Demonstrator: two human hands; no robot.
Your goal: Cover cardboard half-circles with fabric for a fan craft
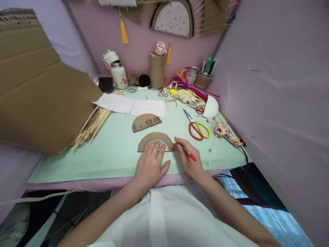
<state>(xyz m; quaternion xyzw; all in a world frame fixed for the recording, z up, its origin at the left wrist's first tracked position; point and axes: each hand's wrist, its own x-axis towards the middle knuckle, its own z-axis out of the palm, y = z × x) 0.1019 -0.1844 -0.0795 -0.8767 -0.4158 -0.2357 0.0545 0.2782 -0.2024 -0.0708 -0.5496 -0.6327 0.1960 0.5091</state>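
A clear protractor [157, 140] lies on a half-round piece of brown cardboard [144, 143] near the front of the table. Pressing down on the protractor are the spread fingers of my left hand [151, 161]; its thumb points out to the right. My right hand [189, 159] pinches a red marker pen [189, 153], its tip side close to the right end of the cardboard piece. Whether the tip touches the cardboard cannot be made out. Behind lies a second cardboard half-round [146, 122] with dark characters and ruler-like marks on it.
Scissors [196, 127] with red and yellow handles lie open to the right, near a floral glue gun [227, 133]. Bamboo sticks [95, 125] and a large cardboard sheet [43, 92] fill the left. Patterned paper [147, 107], a twine spool [157, 70] and a bottle [118, 73] stand or lie behind.
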